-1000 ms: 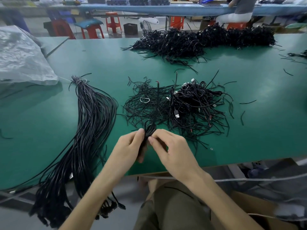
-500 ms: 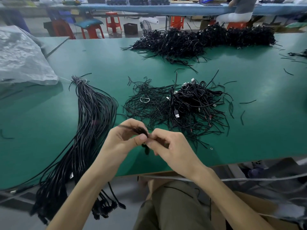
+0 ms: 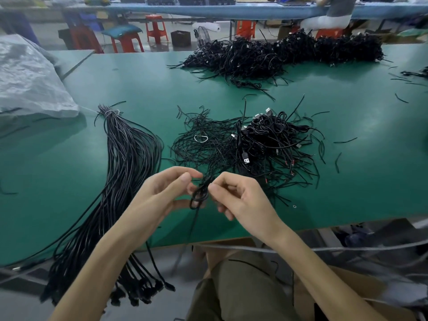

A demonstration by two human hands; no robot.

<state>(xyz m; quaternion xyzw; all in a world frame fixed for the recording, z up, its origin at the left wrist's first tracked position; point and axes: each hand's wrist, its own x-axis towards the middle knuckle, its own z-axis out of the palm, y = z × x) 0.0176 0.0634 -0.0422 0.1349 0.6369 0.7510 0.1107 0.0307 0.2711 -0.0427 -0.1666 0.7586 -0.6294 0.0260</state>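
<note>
A thin black cable (image 3: pixel 201 193), folded into a small coil, hangs above the table edge.

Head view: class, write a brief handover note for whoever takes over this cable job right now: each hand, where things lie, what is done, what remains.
Left hand: fingers curled round the small cable coil, held above the near edge of the table.
Right hand: thumb and forefinger pinch the same coil.
Done: coiled cables with plugs lie in the middle pile, and there are more in the far heap.
Left: this coil looks not yet tied. The long bundle on the left lies uncoiled, hanging over the table edge.
</note>
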